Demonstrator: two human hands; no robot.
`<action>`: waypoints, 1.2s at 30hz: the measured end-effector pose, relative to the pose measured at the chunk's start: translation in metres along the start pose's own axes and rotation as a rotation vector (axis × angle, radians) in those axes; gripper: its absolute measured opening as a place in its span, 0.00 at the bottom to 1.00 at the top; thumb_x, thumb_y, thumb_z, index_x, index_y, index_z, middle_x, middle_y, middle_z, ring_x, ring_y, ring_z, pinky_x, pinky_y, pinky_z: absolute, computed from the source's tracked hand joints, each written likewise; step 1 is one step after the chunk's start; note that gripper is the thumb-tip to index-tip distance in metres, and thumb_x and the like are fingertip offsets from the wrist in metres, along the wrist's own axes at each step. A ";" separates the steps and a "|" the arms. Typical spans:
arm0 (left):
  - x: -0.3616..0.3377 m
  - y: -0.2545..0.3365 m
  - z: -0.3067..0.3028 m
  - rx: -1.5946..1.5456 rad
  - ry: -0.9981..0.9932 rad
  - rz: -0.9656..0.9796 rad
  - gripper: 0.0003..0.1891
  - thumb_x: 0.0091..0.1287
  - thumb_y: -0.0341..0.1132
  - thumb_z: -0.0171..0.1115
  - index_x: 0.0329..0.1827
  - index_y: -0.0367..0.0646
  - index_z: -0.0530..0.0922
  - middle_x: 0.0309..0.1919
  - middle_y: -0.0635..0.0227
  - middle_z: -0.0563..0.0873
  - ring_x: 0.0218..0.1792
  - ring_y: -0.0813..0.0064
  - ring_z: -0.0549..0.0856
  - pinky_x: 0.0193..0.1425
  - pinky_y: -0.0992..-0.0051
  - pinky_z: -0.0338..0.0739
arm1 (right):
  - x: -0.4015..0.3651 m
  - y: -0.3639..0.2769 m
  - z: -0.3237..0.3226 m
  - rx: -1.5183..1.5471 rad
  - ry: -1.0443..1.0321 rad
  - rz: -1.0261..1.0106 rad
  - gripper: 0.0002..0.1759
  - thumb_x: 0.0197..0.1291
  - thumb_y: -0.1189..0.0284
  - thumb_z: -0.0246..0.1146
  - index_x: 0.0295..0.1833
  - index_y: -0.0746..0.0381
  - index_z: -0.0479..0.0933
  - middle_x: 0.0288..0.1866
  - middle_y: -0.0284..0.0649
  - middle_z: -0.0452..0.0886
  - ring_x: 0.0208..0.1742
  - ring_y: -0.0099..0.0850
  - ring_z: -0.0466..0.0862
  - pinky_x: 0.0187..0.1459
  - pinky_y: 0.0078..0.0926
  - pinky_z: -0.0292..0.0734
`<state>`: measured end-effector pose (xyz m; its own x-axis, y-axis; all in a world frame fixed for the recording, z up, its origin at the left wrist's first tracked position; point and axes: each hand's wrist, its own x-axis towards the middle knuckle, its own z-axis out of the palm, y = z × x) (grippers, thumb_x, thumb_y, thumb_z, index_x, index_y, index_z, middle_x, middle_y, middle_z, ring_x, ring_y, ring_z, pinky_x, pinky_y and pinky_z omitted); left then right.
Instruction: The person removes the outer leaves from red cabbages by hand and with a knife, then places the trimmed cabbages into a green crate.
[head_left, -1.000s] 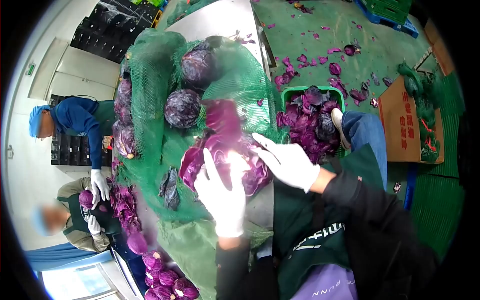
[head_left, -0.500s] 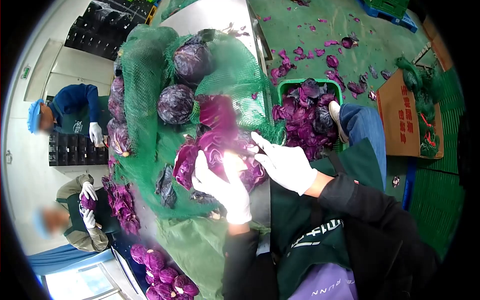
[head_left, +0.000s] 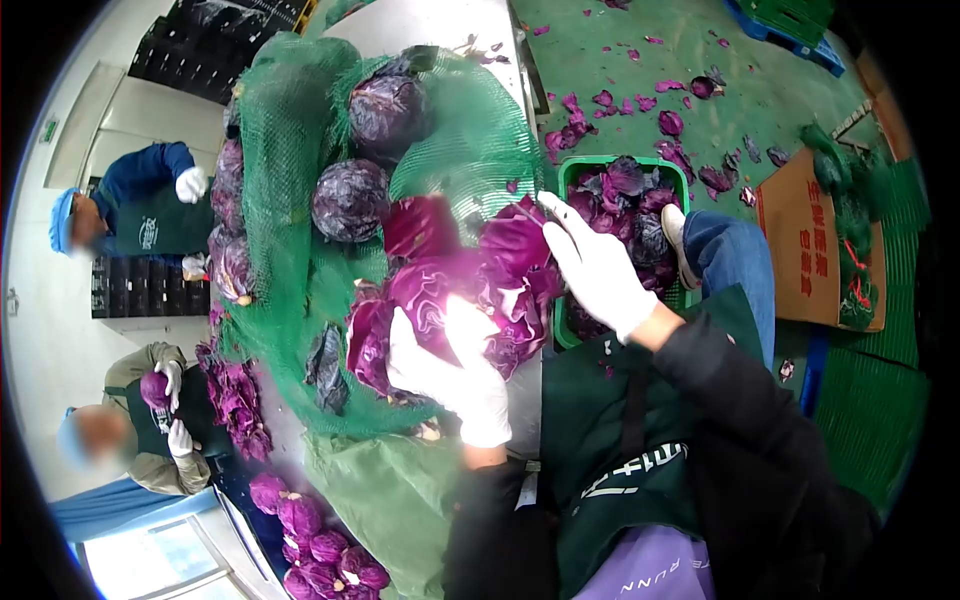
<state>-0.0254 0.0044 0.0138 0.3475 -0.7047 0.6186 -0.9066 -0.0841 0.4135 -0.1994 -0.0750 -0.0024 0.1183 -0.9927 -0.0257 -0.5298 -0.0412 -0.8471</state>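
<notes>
In the head view, a round purple cabbage with loose leaves is seen in the middle of the frame. It is rested on a green net sack that is spread over a grey metal table. The cabbage is gripped from below by the left hand in a white glove, with the fingers curled over its leaves. One big purple outer leaf is pinched at its edge by the right hand in a white glove, just right of the middle. More dark purple cabbages are seen inside the net, up and to the left. A green plastic crate is filled with purple leaves, just beside the right hand. Purple leaf scraps are scattered on the green floor in the upper right. A brown cardboard box is placed at the right edge. At the left edge, a small purple cabbage is held by a seated person in white gloves.
</notes>
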 end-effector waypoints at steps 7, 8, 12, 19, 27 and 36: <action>0.007 -0.002 -0.002 0.035 -0.057 0.032 0.29 0.72 0.44 0.62 0.69 0.34 0.70 0.61 0.51 0.75 0.63 0.53 0.70 0.70 0.56 0.60 | -0.014 -0.053 0.004 -0.368 -0.008 -0.598 0.30 0.72 0.57 0.54 0.76 0.55 0.65 0.24 0.40 0.80 0.21 0.36 0.81 0.22 0.35 0.76; 0.008 -0.001 -0.001 0.012 -0.048 0.024 0.28 0.72 0.44 0.61 0.69 0.34 0.70 0.61 0.51 0.75 0.63 0.53 0.70 0.70 0.56 0.60 | -0.007 -0.050 0.007 -0.378 -0.005 -0.637 0.30 0.73 0.57 0.54 0.76 0.55 0.66 0.23 0.40 0.79 0.21 0.36 0.80 0.22 0.35 0.75; 0.010 -0.001 0.001 -0.009 -0.051 0.031 0.28 0.73 0.44 0.60 0.70 0.35 0.70 0.61 0.51 0.76 0.63 0.52 0.69 0.70 0.56 0.60 | 0.025 -0.039 0.014 -0.382 -0.035 -0.723 0.21 0.71 0.61 0.53 0.65 0.55 0.76 0.36 0.40 0.84 0.28 0.35 0.84 0.27 0.33 0.80; 0.024 -0.008 0.000 -0.008 -0.043 0.144 0.27 0.71 0.42 0.63 0.67 0.35 0.72 0.61 0.53 0.78 0.59 0.52 0.73 0.66 0.56 0.63 | 0.094 0.018 0.045 -0.323 -0.265 -0.441 0.21 0.77 0.58 0.47 0.57 0.63 0.75 0.43 0.51 0.84 0.41 0.42 0.86 0.44 0.39 0.79; 0.026 -0.018 -0.009 -0.105 -0.212 0.101 0.29 0.71 0.40 0.61 0.72 0.38 0.68 0.67 0.53 0.74 0.64 0.48 0.68 0.71 0.52 0.62 | 0.033 -0.058 0.009 -0.170 -0.274 -0.377 0.46 0.59 0.38 0.62 0.74 0.58 0.66 0.61 0.54 0.75 0.57 0.51 0.80 0.58 0.41 0.77; 0.029 -0.010 -0.006 -0.070 -0.206 0.160 0.31 0.69 0.42 0.63 0.72 0.38 0.68 0.67 0.53 0.74 0.65 0.50 0.69 0.72 0.53 0.60 | 0.102 -0.045 0.021 -0.203 -0.117 -0.448 0.19 0.64 0.57 0.58 0.46 0.64 0.77 0.33 0.54 0.83 0.36 0.53 0.84 0.42 0.47 0.78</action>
<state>-0.0049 -0.0110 0.0317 0.1387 -0.8341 0.5339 -0.9248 0.0838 0.3711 -0.1459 -0.1722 0.0222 0.4582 -0.8537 0.2476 -0.5566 -0.4928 -0.6688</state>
